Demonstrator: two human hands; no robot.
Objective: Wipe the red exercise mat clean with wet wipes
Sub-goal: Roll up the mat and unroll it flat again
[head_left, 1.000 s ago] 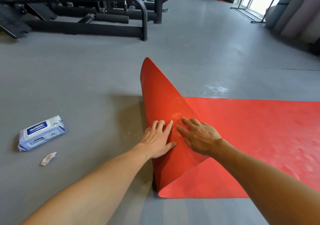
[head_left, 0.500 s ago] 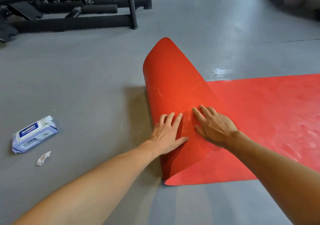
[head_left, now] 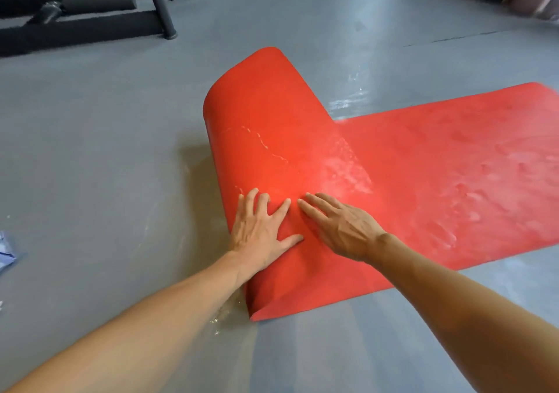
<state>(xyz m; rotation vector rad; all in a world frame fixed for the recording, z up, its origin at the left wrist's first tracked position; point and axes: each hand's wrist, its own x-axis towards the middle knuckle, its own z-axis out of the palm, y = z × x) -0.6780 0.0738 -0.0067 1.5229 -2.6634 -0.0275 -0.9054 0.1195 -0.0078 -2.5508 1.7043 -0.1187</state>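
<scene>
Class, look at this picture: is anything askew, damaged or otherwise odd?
Yes. The red mat does not lie flat: its left end is folded over, and both hands, left and right, press flat on the fold. Pale smears mark its surface.

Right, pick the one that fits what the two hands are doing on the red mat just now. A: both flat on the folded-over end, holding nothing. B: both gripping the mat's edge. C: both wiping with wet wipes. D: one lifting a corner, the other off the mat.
A: the left hand and right hand lie flat, fingers straight, on the folded-over end of the red exercise mat; no wipe shows under either.
</scene>
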